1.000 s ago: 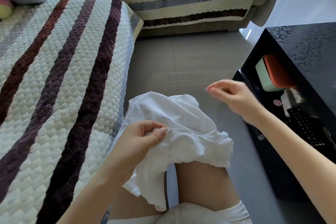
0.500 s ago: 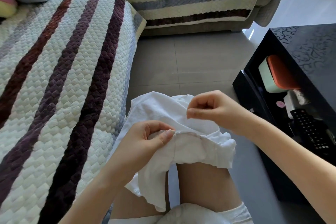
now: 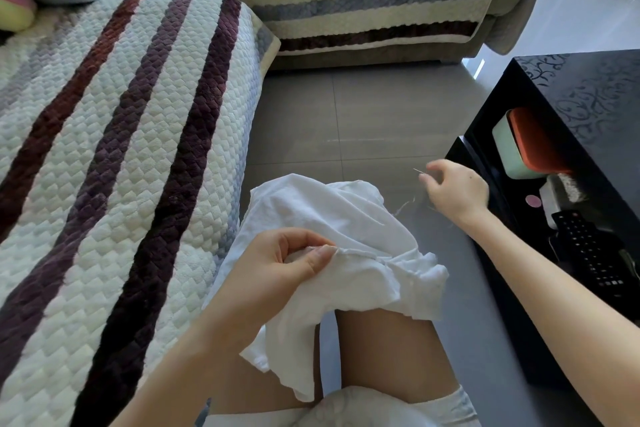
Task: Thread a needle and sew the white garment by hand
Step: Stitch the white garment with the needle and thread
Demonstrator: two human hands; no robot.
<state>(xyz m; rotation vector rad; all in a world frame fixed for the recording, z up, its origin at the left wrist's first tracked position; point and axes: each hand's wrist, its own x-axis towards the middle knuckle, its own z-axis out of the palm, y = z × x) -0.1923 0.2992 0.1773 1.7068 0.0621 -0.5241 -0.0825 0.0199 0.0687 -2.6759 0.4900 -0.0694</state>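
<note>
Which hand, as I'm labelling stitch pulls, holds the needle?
The right hand, out beside the black table, pinches the needle; the left hand only pinches a fold of the white garment.

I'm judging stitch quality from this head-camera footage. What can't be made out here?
- Head view: the spot being sewn on the white garment is hidden under the left hand, which pinches the fold.
- Head view: the needle, pinched by the right hand, is too small to show its eye.
- Head view: the thread is too thin to trace to the cloth.
</note>
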